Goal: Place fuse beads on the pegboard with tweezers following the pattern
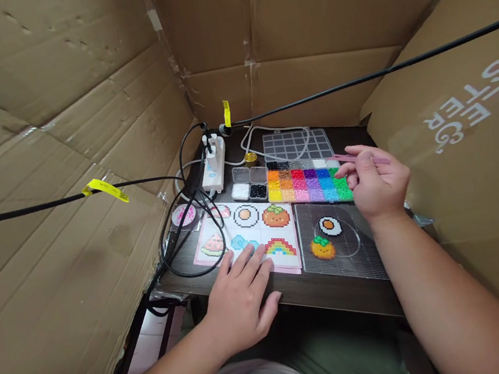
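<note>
My left hand (245, 301) lies flat with fingers spread, its fingertips on the lower edge of a printed pattern sheet (258, 235). Pink tweezers (358, 158) are pinched in my right hand (375, 182), their tips over the back right part of a bead box (308, 183) sorted by colour. Below that hand lies a clear pegboard (355, 271). On it sit a fried egg made of beads (329, 226) and an orange bead persimmon (322, 248) with green leaves.
White and black beads fill two small boxes (241, 191) behind the sheet. A power strip (214, 164) and looped black cables (162, 247) occupy the left side. Behind are a gold tin (251, 159) and a clear compartment lid (297, 145). Cardboard walls (211, 32) surround the table.
</note>
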`<state>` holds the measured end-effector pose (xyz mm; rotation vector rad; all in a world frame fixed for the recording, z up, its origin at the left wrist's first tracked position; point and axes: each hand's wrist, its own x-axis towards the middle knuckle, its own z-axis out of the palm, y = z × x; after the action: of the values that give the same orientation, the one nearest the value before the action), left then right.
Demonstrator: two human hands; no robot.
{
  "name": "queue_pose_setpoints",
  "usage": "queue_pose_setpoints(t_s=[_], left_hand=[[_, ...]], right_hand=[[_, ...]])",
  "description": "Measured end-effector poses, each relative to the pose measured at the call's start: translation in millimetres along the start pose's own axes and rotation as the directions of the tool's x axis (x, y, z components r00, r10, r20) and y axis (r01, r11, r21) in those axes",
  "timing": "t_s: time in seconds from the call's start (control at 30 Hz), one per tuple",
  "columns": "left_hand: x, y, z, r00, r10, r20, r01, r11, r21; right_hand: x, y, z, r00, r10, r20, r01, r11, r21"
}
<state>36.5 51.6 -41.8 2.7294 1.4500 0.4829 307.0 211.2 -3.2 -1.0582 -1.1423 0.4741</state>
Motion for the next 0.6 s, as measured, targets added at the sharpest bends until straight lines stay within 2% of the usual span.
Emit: queue_pose_setpoints(t_s=[0.6], left_hand=[[2.0,1.9,5.6,0.994,0.007,-0.105,-0.005,1.000,0.015]], right_hand=[[-0.5,0.7,0.3,1.000,-0.015,0.018,0.015,1.000,-0.001]])
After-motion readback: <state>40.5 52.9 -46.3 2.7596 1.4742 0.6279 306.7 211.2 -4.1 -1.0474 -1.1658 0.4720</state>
